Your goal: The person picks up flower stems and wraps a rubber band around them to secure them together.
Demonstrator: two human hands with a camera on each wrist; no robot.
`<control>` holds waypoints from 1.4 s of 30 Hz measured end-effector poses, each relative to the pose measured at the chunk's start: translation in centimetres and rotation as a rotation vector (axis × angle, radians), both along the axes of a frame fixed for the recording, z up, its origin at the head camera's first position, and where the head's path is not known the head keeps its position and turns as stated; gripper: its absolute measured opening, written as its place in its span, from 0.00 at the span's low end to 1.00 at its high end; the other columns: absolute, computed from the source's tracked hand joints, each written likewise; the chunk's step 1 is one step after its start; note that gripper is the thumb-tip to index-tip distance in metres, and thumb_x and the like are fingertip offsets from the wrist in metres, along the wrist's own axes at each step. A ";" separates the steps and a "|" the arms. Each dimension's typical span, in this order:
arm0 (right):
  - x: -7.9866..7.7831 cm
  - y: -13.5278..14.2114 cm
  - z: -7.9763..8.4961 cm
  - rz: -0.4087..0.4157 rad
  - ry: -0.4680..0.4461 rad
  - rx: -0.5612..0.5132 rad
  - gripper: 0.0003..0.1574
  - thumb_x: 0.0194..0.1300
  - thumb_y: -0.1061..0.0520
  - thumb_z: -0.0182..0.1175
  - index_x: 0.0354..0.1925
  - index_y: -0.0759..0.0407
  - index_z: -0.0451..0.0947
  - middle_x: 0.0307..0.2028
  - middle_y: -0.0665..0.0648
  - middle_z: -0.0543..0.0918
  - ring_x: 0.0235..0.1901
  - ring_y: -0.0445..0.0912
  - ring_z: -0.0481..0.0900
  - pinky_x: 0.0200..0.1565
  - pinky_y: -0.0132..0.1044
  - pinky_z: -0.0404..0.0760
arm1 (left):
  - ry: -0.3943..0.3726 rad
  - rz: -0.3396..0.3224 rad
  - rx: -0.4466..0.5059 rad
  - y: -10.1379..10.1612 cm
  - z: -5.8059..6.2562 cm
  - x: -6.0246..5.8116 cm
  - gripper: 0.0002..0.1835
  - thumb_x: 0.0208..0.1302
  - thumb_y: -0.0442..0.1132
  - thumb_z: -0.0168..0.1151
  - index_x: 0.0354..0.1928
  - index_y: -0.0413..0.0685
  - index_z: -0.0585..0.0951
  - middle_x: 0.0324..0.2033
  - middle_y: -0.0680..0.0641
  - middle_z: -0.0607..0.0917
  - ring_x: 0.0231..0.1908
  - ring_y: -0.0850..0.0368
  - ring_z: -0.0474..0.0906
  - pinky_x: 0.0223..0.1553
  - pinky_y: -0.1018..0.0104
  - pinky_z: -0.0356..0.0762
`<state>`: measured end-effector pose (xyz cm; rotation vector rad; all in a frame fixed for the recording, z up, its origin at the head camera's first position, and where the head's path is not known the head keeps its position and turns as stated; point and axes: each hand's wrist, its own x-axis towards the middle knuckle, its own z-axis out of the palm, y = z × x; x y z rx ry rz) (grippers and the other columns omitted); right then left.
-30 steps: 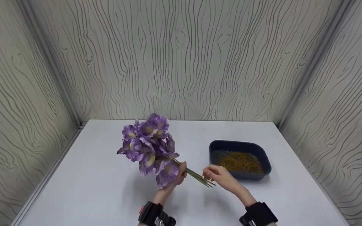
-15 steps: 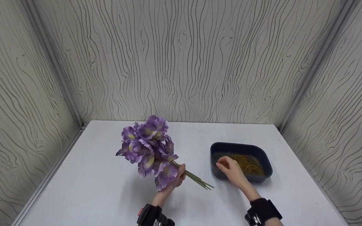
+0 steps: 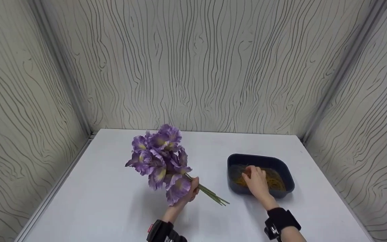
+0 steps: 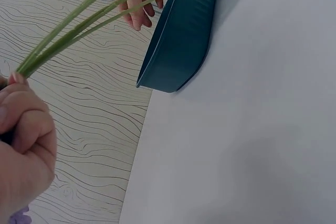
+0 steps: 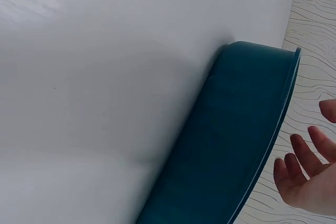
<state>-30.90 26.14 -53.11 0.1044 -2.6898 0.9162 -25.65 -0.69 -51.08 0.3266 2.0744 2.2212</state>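
Observation:
My left hand (image 3: pixel 192 191) grips a bunch of purple irises (image 3: pixel 160 158) by the stems, holding it above the table. The blossoms point up and left, and the bare green stem ends (image 4: pixel 79 27) stick out past the fingers toward the right. Over a dark blue-green tub (image 3: pixel 235 189) is my right hand (image 3: pixel 256 181), its fingers loosely bent and dipping toward the contents. In the right wrist view the thumb and fingers (image 5: pixel 307 156) stand apart, with nothing seen between them. Thin yellow rubber bands (image 3: pixel 275 184) lie in the tub, partly hidden by this hand.
A white table (image 3: pixel 106 188) bears the tub on its right side. Pale wood-grain panels (image 3: pixel 193 67) enclose the table at the back and both sides. Each wrist wears a black strap with a camera (image 3: pixel 282 222).
My right hand has left the stem ends and moved right, over the tub. The left hand keeps its hold on the irises and has hardly moved.

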 end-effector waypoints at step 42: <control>-3.0 3.3 -1.2 -0.057 -0.373 0.294 0.09 0.59 0.68 0.52 0.23 0.67 0.74 0.22 0.64 0.74 0.24 0.58 0.71 0.27 0.50 0.69 | 0.047 0.063 -0.042 -1.9 0.9 0.6 0.25 0.67 0.34 0.42 0.18 0.17 0.65 0.06 0.53 0.63 0.05 0.70 0.52 0.08 0.77 0.51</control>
